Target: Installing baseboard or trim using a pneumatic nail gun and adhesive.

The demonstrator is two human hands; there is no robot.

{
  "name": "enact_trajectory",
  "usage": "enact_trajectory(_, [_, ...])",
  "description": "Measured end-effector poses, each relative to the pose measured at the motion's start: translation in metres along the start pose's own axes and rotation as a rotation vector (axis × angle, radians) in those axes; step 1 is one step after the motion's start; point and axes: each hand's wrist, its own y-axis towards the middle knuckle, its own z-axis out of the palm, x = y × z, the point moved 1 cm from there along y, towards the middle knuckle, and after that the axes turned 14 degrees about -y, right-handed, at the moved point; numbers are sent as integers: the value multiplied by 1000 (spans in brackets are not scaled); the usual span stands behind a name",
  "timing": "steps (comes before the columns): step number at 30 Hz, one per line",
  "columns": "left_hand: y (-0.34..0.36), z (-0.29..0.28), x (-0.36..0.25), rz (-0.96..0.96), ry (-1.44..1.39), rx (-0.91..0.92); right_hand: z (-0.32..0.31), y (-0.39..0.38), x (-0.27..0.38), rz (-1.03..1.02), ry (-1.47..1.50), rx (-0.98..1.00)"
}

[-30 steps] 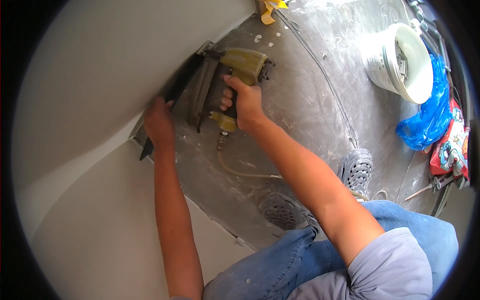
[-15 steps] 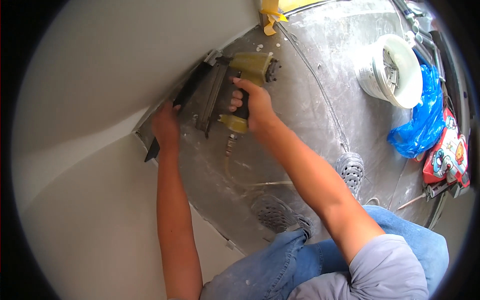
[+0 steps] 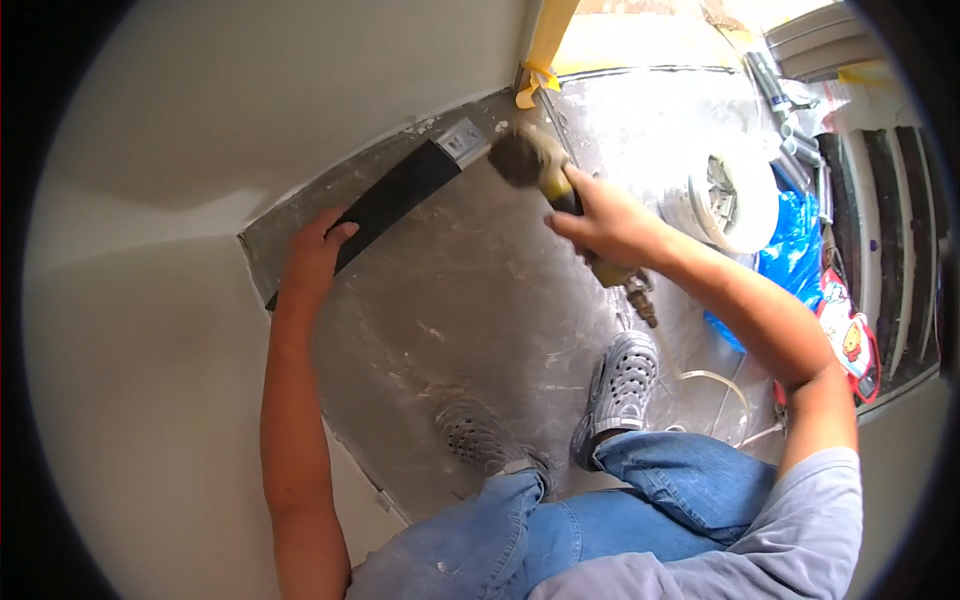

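A black flat strip of baseboard (image 3: 395, 205) lies tilted away from the foot of the wall, with a silvery metal piece (image 3: 463, 141) at its far end. My left hand (image 3: 318, 250) is closed on the strip's near part, thumb on top. Over the floor to the right, my right hand (image 3: 605, 220) grips a yellow and black air nailer (image 3: 552, 172) by its handle. The nailer's head is blurred by motion, and its brass hose fitting (image 3: 641, 298) points back toward me.
Walls meet in a corner at the left. A white bucket (image 3: 745, 205) with metal pieces stands at the right, beside a blue plastic bag (image 3: 790, 250) and a red patterned bag (image 3: 848, 335). A pale hose (image 3: 735, 385) curls near my grey shoe (image 3: 625, 380). Yellow tape (image 3: 537, 85) hangs at the wall's end.
My right hand has swung the nailer right, away from the wall, and turned it. The black strip now sits out from the wall, its broad face showing, with my left hand still on it.
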Motion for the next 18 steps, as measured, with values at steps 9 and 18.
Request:
enact_trajectory(9, [-31, -4, -34, 128, -106, 139, 56, -42, -93, -187, -779, -83])
enact_trajectory(18, [-61, 3, -34, 20, -75, 277, 52, -56, -94, -240, -787, -24])
